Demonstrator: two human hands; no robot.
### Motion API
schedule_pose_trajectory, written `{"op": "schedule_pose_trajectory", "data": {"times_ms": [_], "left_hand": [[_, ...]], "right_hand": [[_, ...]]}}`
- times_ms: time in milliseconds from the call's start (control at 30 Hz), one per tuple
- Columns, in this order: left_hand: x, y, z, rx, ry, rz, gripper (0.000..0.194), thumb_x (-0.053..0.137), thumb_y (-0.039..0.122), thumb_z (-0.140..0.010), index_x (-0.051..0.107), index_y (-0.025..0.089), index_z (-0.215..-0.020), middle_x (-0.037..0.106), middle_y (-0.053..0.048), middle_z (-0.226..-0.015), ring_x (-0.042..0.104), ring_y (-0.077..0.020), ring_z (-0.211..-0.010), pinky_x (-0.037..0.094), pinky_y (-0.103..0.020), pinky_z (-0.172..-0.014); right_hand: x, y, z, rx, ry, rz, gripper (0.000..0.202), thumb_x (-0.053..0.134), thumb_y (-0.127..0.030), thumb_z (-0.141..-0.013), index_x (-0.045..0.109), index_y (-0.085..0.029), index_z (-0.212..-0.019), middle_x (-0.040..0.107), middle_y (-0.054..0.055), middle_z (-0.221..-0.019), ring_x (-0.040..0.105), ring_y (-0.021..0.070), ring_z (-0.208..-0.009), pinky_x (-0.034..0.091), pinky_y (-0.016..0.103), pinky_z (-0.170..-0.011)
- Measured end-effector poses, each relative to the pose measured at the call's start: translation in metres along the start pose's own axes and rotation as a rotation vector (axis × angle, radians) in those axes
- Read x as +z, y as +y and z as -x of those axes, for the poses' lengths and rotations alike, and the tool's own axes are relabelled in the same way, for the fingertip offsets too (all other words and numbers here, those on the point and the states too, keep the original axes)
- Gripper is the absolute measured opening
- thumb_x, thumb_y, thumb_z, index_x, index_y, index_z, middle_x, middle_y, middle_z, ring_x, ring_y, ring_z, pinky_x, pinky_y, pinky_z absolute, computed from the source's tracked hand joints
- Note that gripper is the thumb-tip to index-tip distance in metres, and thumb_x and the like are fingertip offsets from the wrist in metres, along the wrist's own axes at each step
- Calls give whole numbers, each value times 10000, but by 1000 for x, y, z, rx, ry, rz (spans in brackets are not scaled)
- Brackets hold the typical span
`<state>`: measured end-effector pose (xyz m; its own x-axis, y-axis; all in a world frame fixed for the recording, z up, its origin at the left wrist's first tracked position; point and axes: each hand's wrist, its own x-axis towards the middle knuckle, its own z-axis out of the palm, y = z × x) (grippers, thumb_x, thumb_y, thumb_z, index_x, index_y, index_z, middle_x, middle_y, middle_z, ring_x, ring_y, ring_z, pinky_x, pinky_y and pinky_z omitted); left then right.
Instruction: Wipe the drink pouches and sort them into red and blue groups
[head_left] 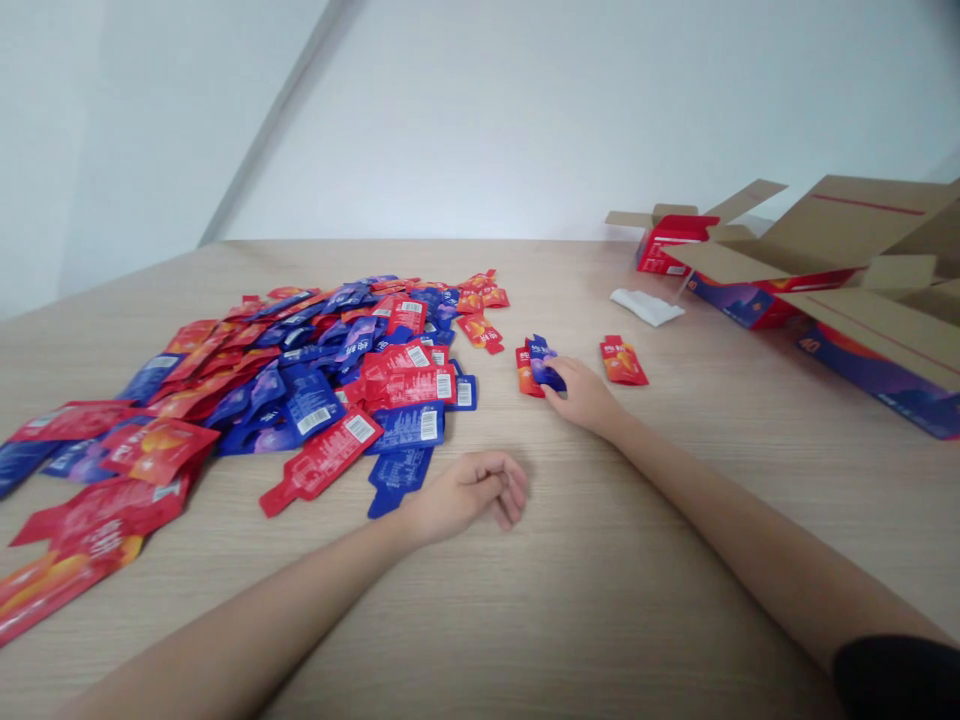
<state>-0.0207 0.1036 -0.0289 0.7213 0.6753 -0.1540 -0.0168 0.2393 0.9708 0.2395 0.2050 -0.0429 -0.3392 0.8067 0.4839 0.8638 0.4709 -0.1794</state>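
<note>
My right hand (585,395) pinches a blue pouch (541,357) at the middle of the table, its fingertips over the pouch's right side. A red pouch (525,371) lies against that pouch's left side. My left hand (476,490) is nearer to me, with its fingers loosely curled; it is beside a blue pouch (401,472) at the edge of a large pile, and nothing shows in it. To the right of my right hand lies another red pouch (622,360). The pile holds several red pouches (330,458) and blue pouches (309,400).
On the right are open cartons (877,350), with a small red box (670,245) behind them. A white crumpled packet (646,307) lies before the red box. The wooden table (600,600) reaches back to a pale wall.
</note>
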Motion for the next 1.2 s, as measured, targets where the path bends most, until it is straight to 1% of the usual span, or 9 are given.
{"op": "schedule_pose_trajectory", "data": {"times_ms": [300,367,467,533,633,733,833,1000,1200], "left_hand": [[11,6,-3,77,103,-331,161,471,223,-888,616,152,-899,605,-43,-776,586,-151,-657,527,-281,-585],[9,11,-7,139,166,-412,153,487,154,-843,625,163,-908,602,-51,-854,590,-171,-773,536,-316,-725],[9,23,-23,314,241,-733,359,490,85,-787,631,179,-1103,579,-95,-1135,539,-234,-1110,425,-390,-1029],[11,33,-44,388,285,-1048,512,478,103,-813,549,187,-1312,487,-126,-1341,445,-265,-1283,332,-421,-1122],[16,43,-89,290,425,-1380,593,473,224,-902,388,232,-1489,302,-139,-1534,286,-324,-1427,257,-479,-1157],[14,43,-136,178,548,-1475,577,454,337,-949,352,286,-1515,215,-138,-1597,223,-412,-1445,219,-579,-1138],[6,35,-165,135,595,-1478,533,401,375,-976,406,242,-1492,270,-177,-1577,263,-441,-1416,220,-624,-1110],[-3,25,-174,135,569,-1515,502,337,428,-1000,476,262,-1452,411,-142,-1507,291,-416,-1402,236,-582,-1113],[-3,27,-172,153,533,-1540,514,325,422,-1003,460,251,-1469,425,-144,-1496,310,-422,-1385,233,-568,-1116]], "right_hand": [[-12,7,8,48,-55,123,492,516,-225,-825,621,-137,-1297,626,160,-1213,570,293,-1108,458,427,-984],[-22,11,6,87,-18,157,482,516,-230,-832,621,-132,-1292,594,178,-1264,538,319,-1159,419,460,-1015],[-33,26,1,215,82,225,553,481,-279,-882,501,-101,-1406,431,219,-1459,407,360,-1321,336,517,-1080],[-32,41,2,340,63,267,615,444,-363,-924,395,-103,-1479,328,222,-1541,320,376,-1393,305,553,-1098],[-19,65,8,448,-78,277,584,407,-461,-945,473,-147,-1433,389,199,-1523,332,393,-1395,329,584,-1080],[-7,89,18,460,-140,271,513,382,-440,-957,548,-189,-1373,447,153,-1499,380,360,-1381,357,540,-1083],[-11,118,30,498,-156,285,549,332,-351,-964,457,-123,-1448,411,172,-1523,372,319,-1400,342,478,-1118],[-49,183,67,654,-147,323,622,301,-282,-939,363,59,-1456,353,268,-1527,333,308,-1429,293,430,-1160],[-96,245,117,827,-124,319,610,299,-254,-915,377,-90,-1497,352,159,-1562,332,276,-1434,283,489,-1161]]}}
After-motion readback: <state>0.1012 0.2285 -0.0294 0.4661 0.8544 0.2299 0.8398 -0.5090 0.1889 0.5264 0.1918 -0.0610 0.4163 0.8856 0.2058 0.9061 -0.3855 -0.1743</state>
